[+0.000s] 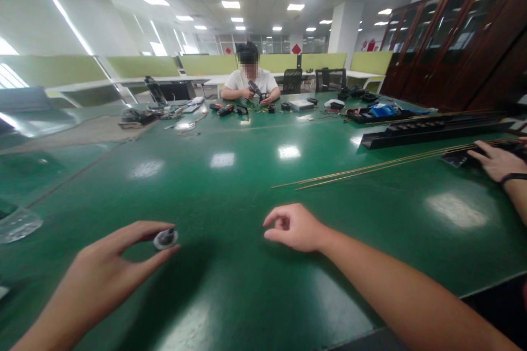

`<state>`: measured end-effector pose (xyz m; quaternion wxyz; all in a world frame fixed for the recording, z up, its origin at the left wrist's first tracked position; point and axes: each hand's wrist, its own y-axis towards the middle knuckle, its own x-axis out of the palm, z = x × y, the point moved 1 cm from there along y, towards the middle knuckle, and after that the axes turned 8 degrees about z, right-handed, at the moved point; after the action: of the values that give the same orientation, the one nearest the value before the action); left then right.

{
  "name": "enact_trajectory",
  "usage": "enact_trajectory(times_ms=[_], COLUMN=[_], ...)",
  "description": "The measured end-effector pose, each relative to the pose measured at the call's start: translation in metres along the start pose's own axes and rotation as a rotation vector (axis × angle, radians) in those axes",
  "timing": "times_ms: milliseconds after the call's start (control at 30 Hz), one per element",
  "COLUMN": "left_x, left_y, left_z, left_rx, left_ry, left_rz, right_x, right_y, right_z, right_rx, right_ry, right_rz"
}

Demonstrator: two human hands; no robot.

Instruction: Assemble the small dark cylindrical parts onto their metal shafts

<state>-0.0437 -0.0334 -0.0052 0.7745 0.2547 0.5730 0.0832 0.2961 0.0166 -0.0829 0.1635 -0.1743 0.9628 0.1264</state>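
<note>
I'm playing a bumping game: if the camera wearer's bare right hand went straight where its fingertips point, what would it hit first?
Probably the bare left hand or the small round grey-and-whitish object it pinches, though depth is unclear, so the right hand might miss.

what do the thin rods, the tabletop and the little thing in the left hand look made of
Thin rods: probably brass or similar metal, from their golden sheen.
Tabletop: glossy green covering, perhaps vinyl or rubber; bright reflections show on it.
Little thing in the left hand: possibly plastic, going by its pale, translucent-looking rim, but blur leaves it uncertain.
</note>
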Motion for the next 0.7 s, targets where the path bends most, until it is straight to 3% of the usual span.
enact_trajectory(times_ms=[167, 267, 467, 700], left_x=[0.034, 0.056, 0.092, 0.105], left_y=[0.047, 0.062, 0.056, 0.041], left_z=[0.067, 0.087, 0.088, 0.076], left_rx=[0.297, 0.378, 0.348, 0.292], left_ry=[-0.173, -0.255, -0.357, -0.408], left_rz=[-0.168, -0.218, -0.223, -0.212], right_x=[-0.002, -0.001, 0.001, 0.000], right_y=[0.005, 0.006, 0.008, 0.004], right_z=[0.007, 0.008, 0.008, 0.006], right_rx=[0.021, 0.003, -0.006, -0.022], right_ry=[-0.002, -0.030, -0.099, -0.123], right_rz=[0.116, 0.135, 0.151, 0.111])
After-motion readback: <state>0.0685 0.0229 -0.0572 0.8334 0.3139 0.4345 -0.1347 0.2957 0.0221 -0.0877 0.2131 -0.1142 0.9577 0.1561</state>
